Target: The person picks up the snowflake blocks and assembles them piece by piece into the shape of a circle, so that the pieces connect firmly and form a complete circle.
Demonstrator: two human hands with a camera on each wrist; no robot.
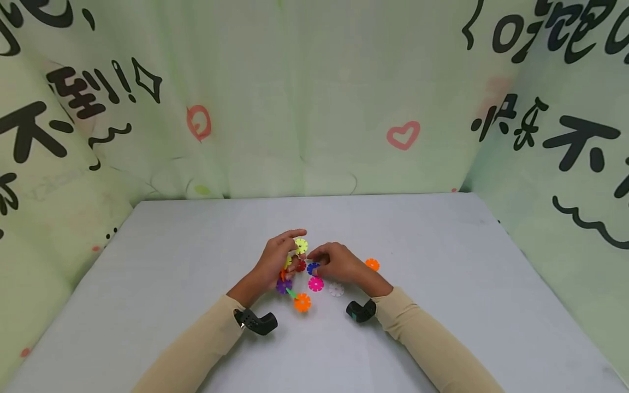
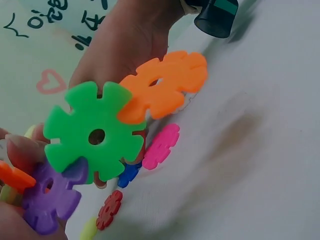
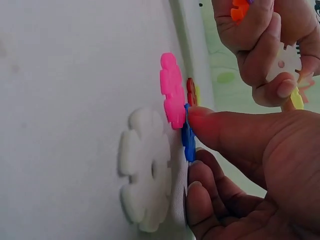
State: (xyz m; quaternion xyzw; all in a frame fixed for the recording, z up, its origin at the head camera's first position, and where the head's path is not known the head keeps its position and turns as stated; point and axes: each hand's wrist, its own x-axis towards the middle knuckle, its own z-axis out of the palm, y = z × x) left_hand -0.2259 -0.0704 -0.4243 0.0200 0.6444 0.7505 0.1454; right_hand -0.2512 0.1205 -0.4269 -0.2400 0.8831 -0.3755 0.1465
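Observation:
My left hand (image 1: 271, 263) holds a chain of interlocked plastic snowflake discs. An orange disc (image 2: 170, 85), a green disc (image 2: 95, 132) and a purple disc (image 2: 52, 197) hang from it towards me, joined at their slots. Another orange disc (image 2: 14, 176) and a pale disc (image 3: 286, 62) show among the left fingers, which partly hide the chain. With thumb and fingertips, my right hand (image 1: 344, 265) pinches a blue disc (image 3: 188, 137) at the table surface. Close by are a pink disc (image 1: 316, 284), a white disc (image 1: 336, 289) and a red disc (image 2: 109, 210).
A loose orange disc (image 1: 372, 264) lies to the right, beyond my right wrist. One yellow disc (image 1: 301, 245) shows near the left fingertips. The white table (image 1: 172, 240) is bordered by pale green printed curtains (image 1: 304, 109) at the back and sides.

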